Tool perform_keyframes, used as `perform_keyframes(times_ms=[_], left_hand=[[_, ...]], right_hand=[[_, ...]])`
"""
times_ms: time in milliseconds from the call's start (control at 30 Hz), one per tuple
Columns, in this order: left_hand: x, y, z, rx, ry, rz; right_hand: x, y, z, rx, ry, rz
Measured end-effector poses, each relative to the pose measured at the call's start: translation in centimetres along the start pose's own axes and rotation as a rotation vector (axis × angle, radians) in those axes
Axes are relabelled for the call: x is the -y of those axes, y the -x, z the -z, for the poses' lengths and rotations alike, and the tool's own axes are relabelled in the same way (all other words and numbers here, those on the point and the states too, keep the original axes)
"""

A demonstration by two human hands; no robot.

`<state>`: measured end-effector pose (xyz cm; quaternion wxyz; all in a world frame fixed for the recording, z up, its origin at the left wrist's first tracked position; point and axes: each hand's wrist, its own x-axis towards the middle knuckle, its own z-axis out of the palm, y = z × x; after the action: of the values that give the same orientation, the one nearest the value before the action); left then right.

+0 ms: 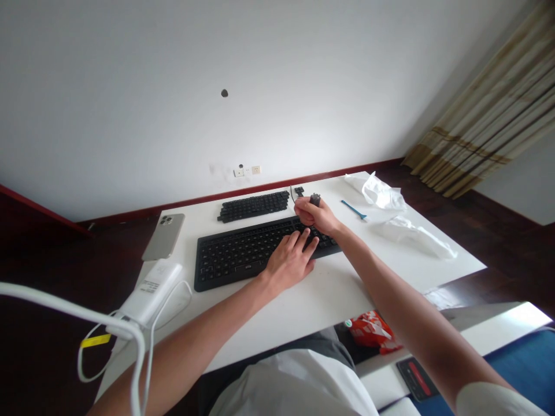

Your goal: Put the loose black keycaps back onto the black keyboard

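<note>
Black keyboard (234,255) sits mid-worktop (321,300), probably so both hands reach it easily. Black keycaps (255,205) are in rows by the far edge, I'd guess to keep their order. Left hand (289,257) has its grip spread loose, holding nothing, fingertips on the keyboard, likely steadying it. Right hand's (319,216) grip is a tight upright fist around a dark handle (315,199); can't tell what's on its lower end.

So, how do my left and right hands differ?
Your left hand has its fingers extended; your right hand is curled into a fist. The left hand rests on the keyboard, while the right hand grips a dark object. Both are bare.
</note>
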<state>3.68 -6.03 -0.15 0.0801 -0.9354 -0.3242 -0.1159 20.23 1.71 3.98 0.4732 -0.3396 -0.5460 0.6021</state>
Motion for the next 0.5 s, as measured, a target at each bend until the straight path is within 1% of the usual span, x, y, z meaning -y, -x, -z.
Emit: perform_keyframes(times_ms=[133,500], left_hand=[[-0.04,-0.09,0.16,0.005,0.005,0.005],[-0.01,-0.06,0.13,0.002,0.020,0.008]], right_hand=[[0.15,-0.18,0.43,-0.024,-0.066,-0.008],[0.00,-0.18,1.03,-0.030,-0.111,-0.032]])
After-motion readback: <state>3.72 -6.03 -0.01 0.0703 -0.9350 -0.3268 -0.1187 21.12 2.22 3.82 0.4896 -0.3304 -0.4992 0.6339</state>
